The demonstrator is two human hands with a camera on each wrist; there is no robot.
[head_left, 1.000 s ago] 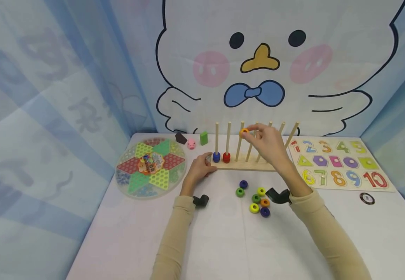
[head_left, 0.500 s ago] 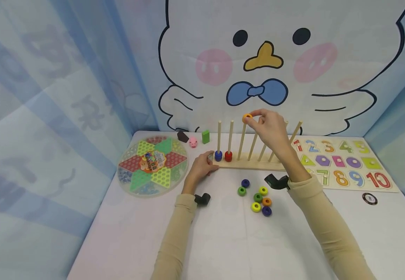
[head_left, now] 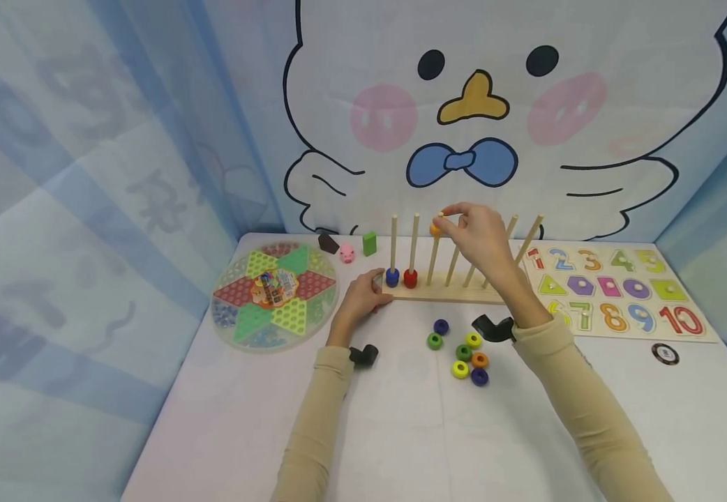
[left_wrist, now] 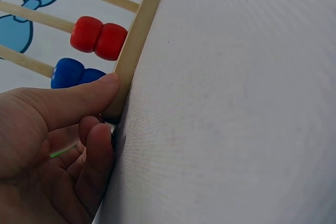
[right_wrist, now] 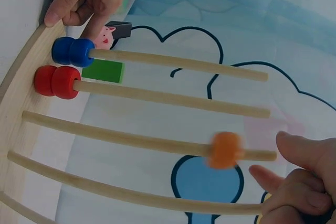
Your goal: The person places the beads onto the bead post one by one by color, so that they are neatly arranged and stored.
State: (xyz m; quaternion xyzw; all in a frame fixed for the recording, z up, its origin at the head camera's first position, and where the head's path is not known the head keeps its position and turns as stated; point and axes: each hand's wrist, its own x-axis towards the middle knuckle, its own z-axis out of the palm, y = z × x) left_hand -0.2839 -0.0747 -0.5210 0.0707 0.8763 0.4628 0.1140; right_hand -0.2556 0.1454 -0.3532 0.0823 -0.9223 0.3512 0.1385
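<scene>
A wooden peg rack (head_left: pixel 439 293) stands at the back of the table, a row of upright pegs on its base. Two blue beads (right_wrist: pixel 72 52) sit on the first peg, two red beads (right_wrist: pixel 58 81) on the second. My left hand (head_left: pixel 361 300) pinches the left end of the base between thumb and fingers. Around the third peg, near its top, is an orange bead (right_wrist: pixel 226 150), blurred. Just above the bead, my right hand (head_left: pixel 484 240) has thumb and forefinger parted on either side of the peg's tip, with the bead out of their grasp.
Several loose beads (head_left: pixel 464 353) in blue, green, yellow and orange lie before the rack. To the left are a Chinese checkers board (head_left: pixel 275 296), a pink pig figure (head_left: pixel 347 253) and a green block (head_left: pixel 370 243). A number puzzle board (head_left: pixel 621 289) and round token (head_left: pixel 665 353) lie right.
My right hand has raised the orange bead to the third peg's tip, threaded it on and let go; the bead is now lower on the peg. My left hand stays at the base's end.
</scene>
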